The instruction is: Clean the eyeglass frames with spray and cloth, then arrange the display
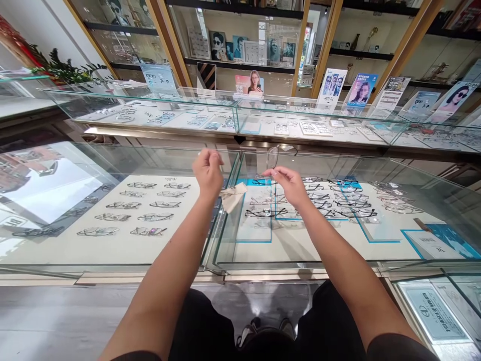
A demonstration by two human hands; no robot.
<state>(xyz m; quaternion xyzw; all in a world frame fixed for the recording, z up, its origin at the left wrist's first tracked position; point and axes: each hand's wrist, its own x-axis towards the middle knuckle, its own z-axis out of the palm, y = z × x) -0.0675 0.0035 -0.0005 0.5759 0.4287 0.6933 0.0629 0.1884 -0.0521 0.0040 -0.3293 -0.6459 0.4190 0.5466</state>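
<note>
Above the glass counter, my right hand (288,184) pinches a thin-rimmed pair of eyeglasses (272,158) between thumb and fingers. The eyeglasses are raised, with a lens upright and a dark temple reaching to the right. My left hand (209,173) is closed in a fist to their left, apart from them. What it holds, if anything, is hidden by the fingers. A beige cloth (233,197) shows just right of my left wrist; whether it lies on the glass or hangs from the hand I cannot tell.
The glass display counter (124,264) below me holds rows of eyeglass frames (149,217) on both sides of a glass joint. Another glass showcase (210,100) runs across behind it, with upright advertising cards (331,89) on top. Shelves line the back wall.
</note>
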